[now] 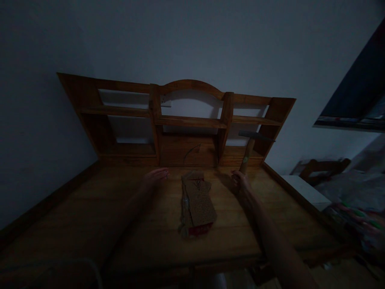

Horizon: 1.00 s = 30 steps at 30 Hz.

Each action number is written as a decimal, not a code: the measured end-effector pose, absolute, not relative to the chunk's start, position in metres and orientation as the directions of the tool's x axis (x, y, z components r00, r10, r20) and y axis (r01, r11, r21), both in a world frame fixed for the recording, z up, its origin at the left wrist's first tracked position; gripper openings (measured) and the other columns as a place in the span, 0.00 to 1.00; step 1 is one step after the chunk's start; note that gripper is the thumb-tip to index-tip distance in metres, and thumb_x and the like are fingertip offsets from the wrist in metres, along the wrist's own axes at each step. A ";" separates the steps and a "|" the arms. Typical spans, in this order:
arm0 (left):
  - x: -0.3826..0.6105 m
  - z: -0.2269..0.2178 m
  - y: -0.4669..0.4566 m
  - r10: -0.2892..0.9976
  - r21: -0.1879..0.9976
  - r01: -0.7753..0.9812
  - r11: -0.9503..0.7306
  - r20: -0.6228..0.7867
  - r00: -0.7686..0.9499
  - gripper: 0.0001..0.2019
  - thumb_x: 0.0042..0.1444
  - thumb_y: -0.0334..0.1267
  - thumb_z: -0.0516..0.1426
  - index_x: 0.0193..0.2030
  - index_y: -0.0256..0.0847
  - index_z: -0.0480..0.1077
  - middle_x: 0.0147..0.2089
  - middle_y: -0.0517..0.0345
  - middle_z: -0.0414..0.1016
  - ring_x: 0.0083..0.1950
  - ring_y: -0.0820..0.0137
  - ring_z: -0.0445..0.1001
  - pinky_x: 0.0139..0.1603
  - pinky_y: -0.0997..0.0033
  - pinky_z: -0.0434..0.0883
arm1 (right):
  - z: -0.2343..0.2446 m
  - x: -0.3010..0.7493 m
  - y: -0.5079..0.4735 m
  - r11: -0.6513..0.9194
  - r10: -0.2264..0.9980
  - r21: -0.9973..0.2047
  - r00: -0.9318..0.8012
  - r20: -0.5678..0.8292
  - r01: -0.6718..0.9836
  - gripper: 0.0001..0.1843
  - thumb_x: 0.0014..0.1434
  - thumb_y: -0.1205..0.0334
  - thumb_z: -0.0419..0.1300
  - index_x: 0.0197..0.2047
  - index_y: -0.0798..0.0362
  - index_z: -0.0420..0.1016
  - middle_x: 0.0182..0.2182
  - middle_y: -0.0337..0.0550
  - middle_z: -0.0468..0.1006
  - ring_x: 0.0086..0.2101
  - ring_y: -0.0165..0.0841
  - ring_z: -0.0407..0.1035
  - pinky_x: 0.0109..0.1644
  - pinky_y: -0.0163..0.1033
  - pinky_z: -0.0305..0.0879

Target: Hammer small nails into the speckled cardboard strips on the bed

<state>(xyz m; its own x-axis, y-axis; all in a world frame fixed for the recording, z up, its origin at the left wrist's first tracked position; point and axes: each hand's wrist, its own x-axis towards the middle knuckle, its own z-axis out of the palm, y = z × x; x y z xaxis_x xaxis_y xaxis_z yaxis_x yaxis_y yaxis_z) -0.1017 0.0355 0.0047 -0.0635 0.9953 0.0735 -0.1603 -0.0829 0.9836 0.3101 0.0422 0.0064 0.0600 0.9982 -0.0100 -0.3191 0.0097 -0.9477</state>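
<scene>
The scene is dim. My right hand (239, 180) is closed round the wooden handle of a hammer (249, 149), held upright with its metal head at the top, near the desk's back right. My left hand (155, 176) lies flat on the wooden desk (90, 216), fingers stretched out, just left of a worn cardboard box (197, 202). The box lies in the middle of the desk between my two forearms and has a red edge toward me.
A wooden hutch (186, 120) with shelves and an arched top stands at the back of the desk against a white wall. A raised rim runs along the desk's left and right sides. A chair (323, 166) and cluttered items sit at the right.
</scene>
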 end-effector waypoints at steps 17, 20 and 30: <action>0.036 0.022 -0.012 0.944 0.931 0.172 -0.321 0.299 0.138 0.10 0.44 0.44 0.63 0.30 0.40 0.77 0.32 0.54 0.79 0.34 0.64 0.78 0.37 0.66 0.76 | 0.013 0.313 0.040 -0.146 0.984 -0.918 0.045 -0.175 -0.367 0.14 0.62 0.58 0.56 0.49 0.54 0.68 0.44 0.45 0.72 0.37 0.33 0.71 0.38 0.42 0.70; 0.029 0.017 -0.008 0.925 0.900 0.223 -0.376 0.347 0.156 0.10 0.47 0.45 0.62 0.31 0.41 0.78 0.34 0.54 0.79 0.36 0.64 0.77 0.38 0.66 0.75 | 0.013 0.311 0.040 -0.147 0.983 -0.918 0.049 -0.177 -0.368 0.14 0.61 0.58 0.56 0.49 0.54 0.68 0.45 0.45 0.72 0.38 0.34 0.70 0.39 0.43 0.70; 0.036 0.006 -0.013 0.958 0.909 0.303 -0.285 0.258 0.127 0.10 0.48 0.43 0.61 0.35 0.40 0.78 0.37 0.51 0.80 0.37 0.63 0.78 0.39 0.66 0.75 | 0.019 0.311 0.037 -0.155 0.983 -0.913 0.035 -0.181 -0.378 0.13 0.62 0.58 0.56 0.48 0.55 0.69 0.43 0.44 0.73 0.35 0.32 0.70 0.36 0.41 0.70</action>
<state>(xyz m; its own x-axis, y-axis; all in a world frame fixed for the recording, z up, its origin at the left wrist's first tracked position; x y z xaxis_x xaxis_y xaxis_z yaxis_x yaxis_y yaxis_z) 0.0356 -0.0133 0.0056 0.1265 0.9578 0.2579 0.3029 -0.2849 0.9094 0.3107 0.0373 0.0189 0.0346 0.9828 -0.1812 -0.3779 -0.1550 -0.9128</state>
